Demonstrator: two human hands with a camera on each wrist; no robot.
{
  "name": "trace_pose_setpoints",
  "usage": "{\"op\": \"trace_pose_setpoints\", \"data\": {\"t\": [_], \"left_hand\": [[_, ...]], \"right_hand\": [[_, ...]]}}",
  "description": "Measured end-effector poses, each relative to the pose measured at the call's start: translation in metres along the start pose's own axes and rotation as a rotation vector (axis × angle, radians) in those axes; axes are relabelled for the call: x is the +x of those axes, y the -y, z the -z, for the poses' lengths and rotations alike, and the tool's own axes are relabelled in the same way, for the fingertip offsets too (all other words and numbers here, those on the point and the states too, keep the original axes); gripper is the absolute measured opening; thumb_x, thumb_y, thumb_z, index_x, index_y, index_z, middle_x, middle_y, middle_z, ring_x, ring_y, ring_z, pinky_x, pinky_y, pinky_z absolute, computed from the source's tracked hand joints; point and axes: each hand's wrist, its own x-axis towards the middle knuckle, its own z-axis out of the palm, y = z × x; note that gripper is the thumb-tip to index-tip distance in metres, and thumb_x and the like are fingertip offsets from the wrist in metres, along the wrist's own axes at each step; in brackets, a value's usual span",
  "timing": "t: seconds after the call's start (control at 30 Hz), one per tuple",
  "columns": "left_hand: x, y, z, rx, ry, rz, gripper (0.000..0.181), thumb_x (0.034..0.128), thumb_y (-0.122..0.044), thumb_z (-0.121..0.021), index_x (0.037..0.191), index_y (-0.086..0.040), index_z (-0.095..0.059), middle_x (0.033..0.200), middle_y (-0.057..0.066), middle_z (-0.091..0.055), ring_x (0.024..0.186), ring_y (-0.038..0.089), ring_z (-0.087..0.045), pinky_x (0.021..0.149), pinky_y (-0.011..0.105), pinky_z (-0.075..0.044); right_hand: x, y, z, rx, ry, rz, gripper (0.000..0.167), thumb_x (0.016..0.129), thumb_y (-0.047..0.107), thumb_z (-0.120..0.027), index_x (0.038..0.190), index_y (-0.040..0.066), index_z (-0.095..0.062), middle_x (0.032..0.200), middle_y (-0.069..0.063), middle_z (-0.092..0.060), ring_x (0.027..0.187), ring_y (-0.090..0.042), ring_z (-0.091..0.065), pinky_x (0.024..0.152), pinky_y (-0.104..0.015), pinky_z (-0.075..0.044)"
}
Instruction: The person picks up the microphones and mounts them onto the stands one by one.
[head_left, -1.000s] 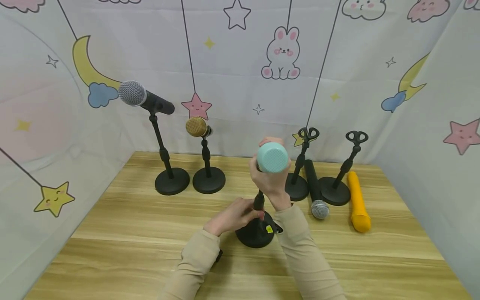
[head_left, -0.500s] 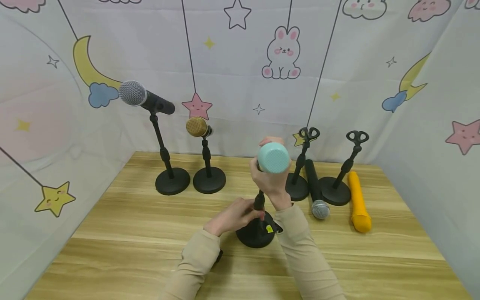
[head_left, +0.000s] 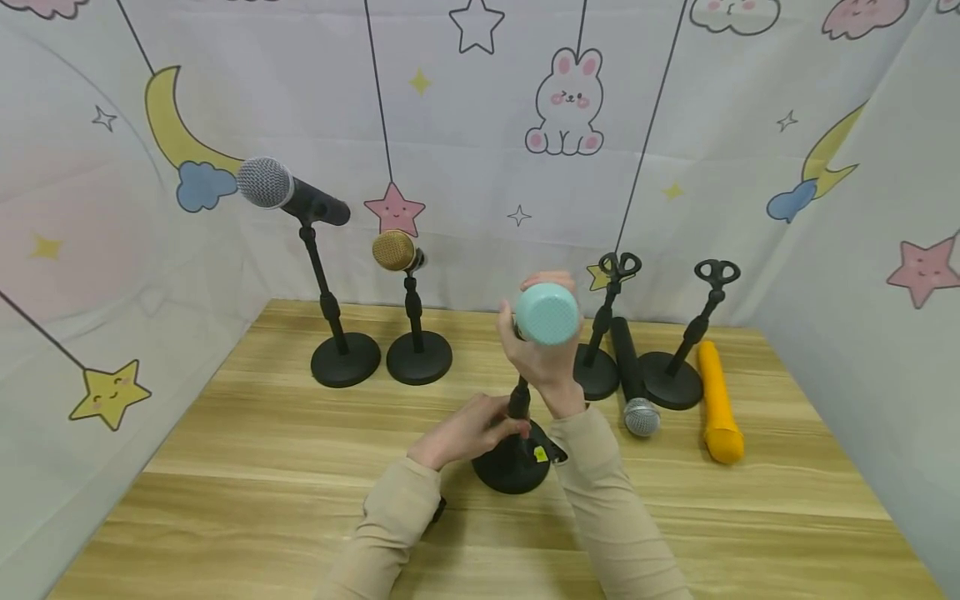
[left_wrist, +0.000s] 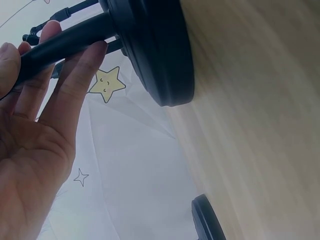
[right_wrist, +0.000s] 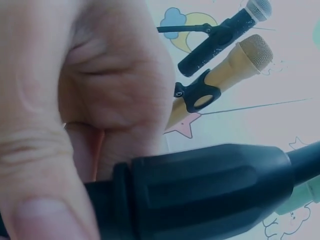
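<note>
My left hand (head_left: 467, 432) grips the pole of a black desktop microphone stand (head_left: 519, 402), just below its collar. In the left wrist view the fingers and thumb go around the pole (left_wrist: 70, 44) close to the round base (left_wrist: 162, 55), which rests on the table. Higher up, my right hand (head_left: 546, 367) is wrapped around a mint-green microphone (head_left: 547, 314) whose rounded end faces the head camera. The palm hides the stand's clip. The right wrist view has the black collar (right_wrist: 212, 187) up close, with a thumb (right_wrist: 50, 215) beside it and some mint green behind.
At back left, stands hold a black microphone (head_left: 307, 202) with silver mesh and a gold microphone (head_left: 393, 251). Two stands with bare clips (head_left: 619, 266) (head_left: 717, 272) are at right. A black microphone (head_left: 628, 362) and an orange microphone (head_left: 717, 404) lie on the wooden table (head_left: 247, 483).
</note>
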Motion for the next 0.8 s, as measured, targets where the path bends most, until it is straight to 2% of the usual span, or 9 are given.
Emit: {"op": "trace_pose_setpoints", "data": {"t": [0.3,0.47,0.8], "left_hand": [[-0.0004,-0.0005,0.0002,0.007,0.000,0.011,0.014,0.1030,-0.018,-0.058,0.101,-0.012,-0.071,0.094,0.005,-0.077,0.071,0.004,-0.056,0.067,0.019,-0.045],[-0.0001,0.0008,-0.0006,0.005,0.000,0.007,0.014,0.1032,-0.018,-0.058,0.102,-0.012,-0.070,0.095,0.005,-0.077,0.072,0.005,-0.058,0.067,0.019,-0.046],[-0.0004,0.0012,-0.0010,0.006,-0.008,-0.006,0.014,0.1027,-0.017,-0.059,0.103,-0.011,-0.070,0.096,0.005,-0.077,0.077,0.003,-0.062,0.070,0.018,-0.047]], "right_hand": [[0.0001,-0.0003,-0.0001,-0.025,-0.010,0.009,0.029,0.076,0.000,-0.068,0.100,-0.011,-0.053,0.093,-0.027,-0.055,0.079,-0.035,-0.052,0.081,-0.029,-0.043],[-0.0006,-0.0004,-0.0004,-0.023,-0.025,0.007,0.030,0.073,-0.004,-0.069,0.098,-0.010,-0.053,0.092,-0.027,-0.054,0.081,-0.036,-0.052,0.081,-0.028,-0.043],[-0.0009,-0.0022,-0.0020,-0.033,-0.076,0.059,0.027,0.075,0.004,-0.070,0.095,-0.008,-0.055,0.086,-0.024,-0.053,0.080,-0.035,-0.052,0.082,-0.027,-0.044]]}}
